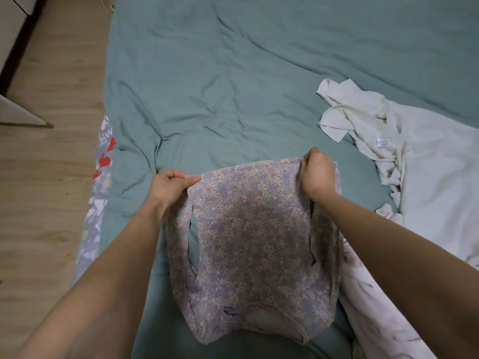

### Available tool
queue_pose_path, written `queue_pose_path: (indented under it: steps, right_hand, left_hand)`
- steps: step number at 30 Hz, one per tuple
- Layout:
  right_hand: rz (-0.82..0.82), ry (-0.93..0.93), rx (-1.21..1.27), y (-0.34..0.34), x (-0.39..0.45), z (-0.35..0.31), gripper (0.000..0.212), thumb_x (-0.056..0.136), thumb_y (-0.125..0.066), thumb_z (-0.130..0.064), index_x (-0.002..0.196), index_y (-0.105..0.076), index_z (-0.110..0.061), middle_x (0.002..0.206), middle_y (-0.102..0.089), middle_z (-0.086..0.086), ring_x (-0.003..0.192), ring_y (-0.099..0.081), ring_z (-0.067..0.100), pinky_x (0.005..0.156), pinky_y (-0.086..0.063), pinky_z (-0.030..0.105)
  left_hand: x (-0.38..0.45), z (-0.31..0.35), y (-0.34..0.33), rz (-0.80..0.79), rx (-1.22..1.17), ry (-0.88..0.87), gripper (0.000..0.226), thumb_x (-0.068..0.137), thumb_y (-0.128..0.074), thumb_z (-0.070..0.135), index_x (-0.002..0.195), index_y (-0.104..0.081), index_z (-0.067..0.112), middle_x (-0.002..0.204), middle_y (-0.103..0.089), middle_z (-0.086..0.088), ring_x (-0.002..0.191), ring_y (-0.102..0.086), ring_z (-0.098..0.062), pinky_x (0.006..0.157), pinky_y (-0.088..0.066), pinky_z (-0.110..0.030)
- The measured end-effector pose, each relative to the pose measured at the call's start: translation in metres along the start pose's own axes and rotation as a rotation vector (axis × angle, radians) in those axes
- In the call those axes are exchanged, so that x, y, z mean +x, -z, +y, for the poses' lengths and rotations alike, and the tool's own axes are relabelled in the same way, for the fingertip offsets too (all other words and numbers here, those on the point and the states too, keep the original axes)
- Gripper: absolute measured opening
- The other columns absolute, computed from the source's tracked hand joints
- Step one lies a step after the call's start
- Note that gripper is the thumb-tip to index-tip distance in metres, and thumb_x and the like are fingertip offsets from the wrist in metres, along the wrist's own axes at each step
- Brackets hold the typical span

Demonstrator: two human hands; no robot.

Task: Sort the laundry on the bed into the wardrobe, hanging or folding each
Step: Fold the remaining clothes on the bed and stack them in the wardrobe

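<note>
A: Quick status?

B: Floral top (248,244) is mid-bed (207,86), at 6 o'clock from the frame centre, neckline nearest the person. Both hands are on its far edge: left hand (168,187) pinches the corner at approx 9 o'clock of the garment, thumb against index. Right hand (317,174) is curled round the opposite corner, approx 1 o'clock.

A: So what's the step?

B: Looks like a fold, hem end drawn up off the green sheet, lower part resting on the bed. Can't tell if it's lifting or laying.

A: Tips to do it well?

B: Keep both corners level and taut so the edge stays straight. Bring the hem toward the neckline evenly, w/o letting the armhole slits at 8 and 4 o'clock bunch. Thin fabric, prob. slippery, so lay it down, then smooth outward.

A: Anything in the way?

B: Cream garment (388,130) lies at 3 o'clock, near but apart. White cloth (368,307) at 5 o'clock sits just beside the top's right edge; don't catch it in the fold.
</note>
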State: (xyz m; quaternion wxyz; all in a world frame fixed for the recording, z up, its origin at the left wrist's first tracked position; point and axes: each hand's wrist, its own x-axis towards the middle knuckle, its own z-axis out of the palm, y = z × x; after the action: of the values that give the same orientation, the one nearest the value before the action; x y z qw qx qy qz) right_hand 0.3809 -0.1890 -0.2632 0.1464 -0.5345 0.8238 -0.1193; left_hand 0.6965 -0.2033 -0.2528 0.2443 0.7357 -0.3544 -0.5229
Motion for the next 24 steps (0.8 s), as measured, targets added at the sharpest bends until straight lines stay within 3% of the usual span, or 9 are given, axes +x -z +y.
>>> queue_pose_path:
  steps: [3,8,13,17,20,24]
  right_hand:
    - [-0.001,-0.067,0.092,0.0,-0.001,0.003,0.011,0.091,-0.046,0.0,0.095,-0.056,0.0,0.094,-0.063,0.023,0.089,-0.057,0.038,0.071,-0.043,0.039]
    - [-0.033,-0.069,0.194,0.002,-0.001,0.003,0.009,0.089,-0.049,-0.005,0.089,-0.058,-0.003,0.09,-0.065,0.019,0.088,-0.057,0.035,0.071,-0.04,0.035]
    - [-0.061,-0.064,0.127,0.006,0.0,0.005,0.013,0.091,-0.052,-0.014,0.089,-0.059,-0.005,0.09,-0.065,0.016,0.089,-0.058,0.034,0.072,-0.041,0.036]
    - [-0.008,0.025,0.084,0.01,0.0,0.005,0.011,0.092,-0.049,-0.006,0.088,-0.057,0.0,0.087,-0.064,0.021,0.084,-0.056,0.037,0.07,-0.04,0.039]
    - [0.033,0.062,0.038,0.008,-0.002,0.003,0.01,0.092,-0.044,0.0,0.089,-0.054,0.002,0.086,-0.062,0.024,0.079,-0.055,0.038,0.065,-0.036,0.041]
    - [0.057,0.013,0.076,0.004,-0.005,0.003,0.014,0.096,-0.046,-0.008,0.094,-0.054,0.003,0.09,-0.062,0.024,0.085,-0.056,0.039,0.067,-0.038,0.04]
  left_hand:
    - [-0.004,0.0,-0.002,-0.227,-0.134,0.12,0.023,0.076,-0.078,0.009,0.094,-0.064,0.004,0.058,-0.061,0.002,0.047,-0.055,-0.005,0.048,-0.048,-0.013]
    - [-0.004,0.001,0.002,-0.345,-0.467,0.262,0.014,0.087,-0.059,-0.007,0.098,-0.064,0.0,0.078,-0.073,-0.008,0.074,-0.072,-0.011,0.066,-0.057,-0.016]
    - [-0.001,0.004,0.008,-0.238,-0.344,0.226,0.01,0.084,-0.063,-0.006,0.087,-0.068,0.002,0.07,-0.073,-0.006,0.064,-0.071,-0.009,0.06,-0.056,-0.014]
    - [0.004,0.006,0.007,-0.125,-0.231,0.193,0.008,0.079,-0.07,-0.006,0.08,-0.069,0.001,0.067,-0.071,-0.006,0.059,-0.069,-0.01,0.057,-0.057,-0.016]
    - [0.006,0.007,0.003,-0.027,-0.275,0.177,0.01,0.079,-0.068,-0.013,0.081,-0.065,-0.003,0.078,-0.067,-0.015,0.058,-0.068,-0.014,0.058,-0.058,-0.018]
    - [0.007,0.006,0.005,-0.115,-0.292,0.149,0.01,0.084,-0.063,-0.011,0.084,-0.064,-0.001,0.077,-0.068,-0.013,0.062,-0.07,-0.013,0.06,-0.057,-0.016]
